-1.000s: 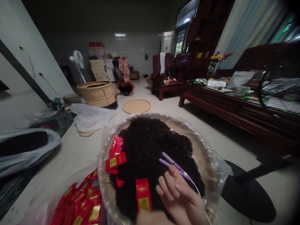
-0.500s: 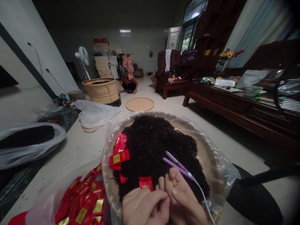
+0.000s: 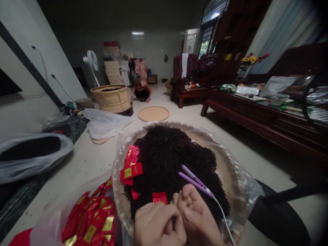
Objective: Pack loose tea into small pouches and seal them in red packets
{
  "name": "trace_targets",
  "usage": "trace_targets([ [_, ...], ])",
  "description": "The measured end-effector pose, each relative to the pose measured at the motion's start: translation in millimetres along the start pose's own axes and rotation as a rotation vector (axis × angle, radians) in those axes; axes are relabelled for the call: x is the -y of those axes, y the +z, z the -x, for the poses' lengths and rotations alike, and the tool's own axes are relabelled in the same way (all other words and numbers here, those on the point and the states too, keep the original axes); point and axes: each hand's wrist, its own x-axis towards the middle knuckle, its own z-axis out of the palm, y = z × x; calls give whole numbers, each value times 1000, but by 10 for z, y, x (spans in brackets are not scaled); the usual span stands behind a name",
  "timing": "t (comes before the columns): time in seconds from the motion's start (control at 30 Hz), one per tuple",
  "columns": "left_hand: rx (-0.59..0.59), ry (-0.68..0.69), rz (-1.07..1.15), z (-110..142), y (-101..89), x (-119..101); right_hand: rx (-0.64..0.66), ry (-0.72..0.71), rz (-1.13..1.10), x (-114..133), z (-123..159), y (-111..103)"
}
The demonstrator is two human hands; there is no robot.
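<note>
My left hand [image 3: 159, 223] and my right hand [image 3: 196, 213] are close together over the near side of a wide, plastic-lined round basket [image 3: 120, 213]. Both have curled fingers, and whatever they may pinch is hidden. A heap of dark dried leaves [image 3: 174, 153], like loose tea, fills much of the basket. Just beyond my left hand lies a red packet [image 3: 159, 197], partly covered by that hand. A purple mini hair straightener [image 3: 196, 181] with a white cord rests on the leaves beyond my right hand. More red and gold packets [image 3: 131, 171] lie at the left rim.
A plastic bag of red packets [image 3: 92, 222] stands left of the basket. Farther left is an open bag of dark leaves [image 3: 30, 148]. Ahead are a flat round tray [image 3: 153, 113], a tall bamboo basket [image 3: 110, 99] and a crouching person [image 3: 140, 89]. A long wooden table [image 3: 256, 119] runs along the right.
My hands stay together and shift only slightly; the right thumb looks a little lower. The whole view has drifted a few pixels. The straightener and packets keep their places.
</note>
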Motion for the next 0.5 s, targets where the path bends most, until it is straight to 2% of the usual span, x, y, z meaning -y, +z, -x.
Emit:
trace_targets([
  [0.17,-27,-44,32,-19,38,6,1,17,-8,-27,-10,-31],
  [0.3,-16,-68,73,41,84,92,-33,31,-3,-19,-12,-33],
  [0.37,90,-81,153,141,142,111,-47,37,-12,-10,-34,-34],
  [0.4,184,-90,212,209,181,97,-45,33,-19,-5,-54,-35],
  [0.43,326,-74,308,283,226,63,-39,25,-29,0,-78,-37],
  [0.5,453,-51,378,436,322,-53,-44,14,-57,11,-131,-42],
])
